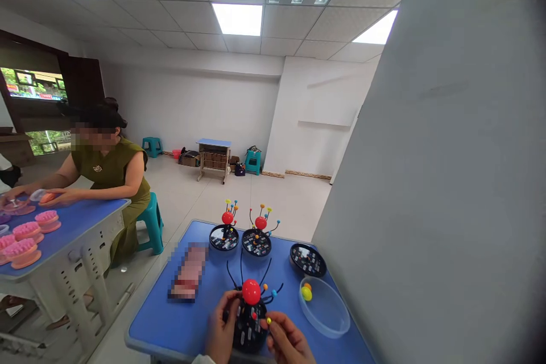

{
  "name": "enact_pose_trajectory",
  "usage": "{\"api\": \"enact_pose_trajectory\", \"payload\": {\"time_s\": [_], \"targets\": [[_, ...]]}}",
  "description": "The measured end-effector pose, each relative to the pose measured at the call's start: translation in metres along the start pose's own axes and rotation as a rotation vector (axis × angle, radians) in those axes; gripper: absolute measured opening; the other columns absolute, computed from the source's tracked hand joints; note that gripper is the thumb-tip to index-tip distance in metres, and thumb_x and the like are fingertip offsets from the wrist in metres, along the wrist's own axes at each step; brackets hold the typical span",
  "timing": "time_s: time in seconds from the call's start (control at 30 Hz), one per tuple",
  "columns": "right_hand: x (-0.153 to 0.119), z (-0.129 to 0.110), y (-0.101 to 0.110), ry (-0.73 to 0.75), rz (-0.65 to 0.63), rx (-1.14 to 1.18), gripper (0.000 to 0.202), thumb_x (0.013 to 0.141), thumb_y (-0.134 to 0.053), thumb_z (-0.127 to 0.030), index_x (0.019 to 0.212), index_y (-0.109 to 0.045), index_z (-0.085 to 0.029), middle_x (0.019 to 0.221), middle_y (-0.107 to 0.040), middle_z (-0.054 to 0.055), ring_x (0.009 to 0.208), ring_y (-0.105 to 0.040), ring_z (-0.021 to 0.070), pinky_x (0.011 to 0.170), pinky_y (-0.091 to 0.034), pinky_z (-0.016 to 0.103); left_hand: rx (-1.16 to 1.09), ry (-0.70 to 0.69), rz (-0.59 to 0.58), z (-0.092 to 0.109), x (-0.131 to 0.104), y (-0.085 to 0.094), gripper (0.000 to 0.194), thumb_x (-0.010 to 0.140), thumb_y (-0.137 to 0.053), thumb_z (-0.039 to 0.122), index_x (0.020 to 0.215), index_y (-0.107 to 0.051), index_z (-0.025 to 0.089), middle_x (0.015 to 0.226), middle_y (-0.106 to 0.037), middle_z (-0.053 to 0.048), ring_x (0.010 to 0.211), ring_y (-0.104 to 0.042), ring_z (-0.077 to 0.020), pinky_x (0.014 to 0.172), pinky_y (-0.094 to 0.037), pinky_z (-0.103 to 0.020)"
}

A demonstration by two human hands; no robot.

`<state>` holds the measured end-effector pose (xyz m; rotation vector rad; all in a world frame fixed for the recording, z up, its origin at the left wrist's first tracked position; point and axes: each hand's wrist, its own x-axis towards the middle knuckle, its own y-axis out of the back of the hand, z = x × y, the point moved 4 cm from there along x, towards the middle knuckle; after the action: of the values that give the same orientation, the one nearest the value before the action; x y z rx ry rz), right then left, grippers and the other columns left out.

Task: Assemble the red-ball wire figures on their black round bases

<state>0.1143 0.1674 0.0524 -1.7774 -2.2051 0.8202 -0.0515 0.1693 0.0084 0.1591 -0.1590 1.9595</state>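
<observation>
Assembly in hand at the near side of the blue-topped table [162, 321]: round black base [248, 334] with printed pale marks, glossy red ball [251, 292] at its far side, thin black bendy wires [241, 266] fanning outward. Held at the left edge by the left hand [222, 327], thumb and fingers closed around the rim; exact fingertip grip partly hidden. Pinched between thumb and forefinger of the right hand [286, 341]: small yellow bead [268, 321], just right of the base and near a small red bead [253, 315]. Contact between yellow bead and wire not clear from this angle.

To do this well, probably best to brace the rim firmly with the left hand, without leaning on the red ball. Pinch the yellow bead by its sides, leaving any hole uncovered, and line it up straight with a wire tip. Support the wire close to its end, likely to flex otherwise; then press gently with a slight twist, rather than hard. Take care not to knock the orange bead [265, 287] or light-blue bead [274, 293] on the right, both easily brushed by knuckles. Mind the clear plastic bowl [328, 318] farther right too.
</observation>
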Motion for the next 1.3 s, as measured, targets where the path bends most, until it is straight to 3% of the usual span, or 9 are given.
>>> {"api": "enact_pose_trajectory", "payload": {"time_s": [0.17, 0.3, 0.43, 0.57, 0.77, 1.07, 1.3], "targets": [[0.010, -0.018, -0.014, 0.067, -0.123, -0.216, 0.038, 0.058, -0.090, -0.047, 0.081, -0.075, -0.020, 0.070, -0.074, 0.001, 0.055, -0.062, 0.0115, 0.055, -0.048, 0.021, -0.031, -0.017, -0.014, -0.003, 0.006, -0.003, 0.049, 0.084, -0.052, 0.066, 0.083, -0.074, 0.022, 0.079, -0.077, -0.004, 0.079, -0.068, -0.0204, 0.076, -0.055, -0.027], [0.021, -0.047, -0.043, 0.340, -0.230, -0.705, 0.031, 0.076, -0.075, -0.054, 0.079, -0.075, -0.022, 0.075, -0.075, 0.003, 0.067, -0.067, 0.0196, 0.064, -0.052, 0.030, -0.070, -0.011, -0.028, -0.002, 0.007, -0.005, 0.049, 0.083, -0.053, 0.066, 0.083, -0.074, 0.022, 0.079, -0.077, -0.004, 0.076, -0.069, -0.0204, 0.074, -0.056, -0.028], [0.031, -0.068, -0.075, 0.685, -0.323, -1.232, 0.025, 0.090, -0.061, -0.041, 0.078, -0.077, -0.027, 0.090, -0.077, 0.005, 0.089, -0.066, 0.0239, 0.081, -0.048, 0.037, -0.093, -0.007, -0.022, 0.001, 0.006, -0.005, 0.048, 0.082, -0.056, 0.066, 0.083, -0.075, 0.022, 0.077, -0.077, -0.005, 0.082, -0.070, -0.0221, 0.072, -0.056, -0.027], [0.038, -0.070, -0.092, 0.775, -0.343, -1.525, 0.017, 0.086, -0.066, -0.023, 0.076, -0.077, -0.030, 0.097, -0.078, 0.002, 0.098, -0.063, 0.0257, 0.084, -0.043, 0.040, -0.114, -0.017, 0.000, 0.003, 0.005, -0.005, 0.045, 0.084, -0.056, 0.062, 0.081, -0.075, 0.022, 0.075, -0.077, -0.004, 0.084, -0.070, -0.0224, 0.079, -0.056, -0.029], [0.033, -0.064, -0.100, 0.779, -0.317, -1.666, 0.019, 0.081, -0.069, -0.016, 0.072, -0.075, -0.032, 0.097, -0.078, -0.003, 0.096, -0.062, 0.0230, 0.082, -0.037, 0.038, -0.113, -0.033, 0.023, 0.004, 0.005, -0.005, 0.038, 0.085, -0.056, 0.055, 0.081, -0.074, 0.022, 0.078, -0.078, -0.004, 0.079, -0.070, -0.0214, 0.075, -0.056, -0.029], [0.033, -0.055, -0.097, 0.767, -0.285, -1.703, 0.017, 0.083, -0.071, -0.020, 0.079, -0.077, -0.036, 0.094, -0.079, -0.005, 0.094, -0.062, 0.0229, 0.077, -0.035, 0.038, -0.103, -0.040, 0.023, 0.007, 0.003, -0.004, 0.031, 0.085, -0.058, 0.049, 0.081, -0.075, 0.023, 0.079, -0.079, -0.004, 0.078, -0.070, -0.0215, 0.071, -0.055, -0.027], [0.029, -0.052, -0.100, 0.841, -0.307, -1.767, 0.018, 0.088, -0.066, -0.022, 0.075, -0.073, -0.032, 0.089, -0.080, -0.006, 0.093, -0.063, 0.0230, 0.078, -0.032, 0.039, -0.095, -0.034, 0.037, 0.006, 0.004, -0.003, 0.031, 0.085, -0.059, 0.046, 0.078, -0.077, 0.022, 0.075, -0.078, -0.004, 0.075, -0.070, -0.0214, 0.070, -0.054, -0.026]]}}
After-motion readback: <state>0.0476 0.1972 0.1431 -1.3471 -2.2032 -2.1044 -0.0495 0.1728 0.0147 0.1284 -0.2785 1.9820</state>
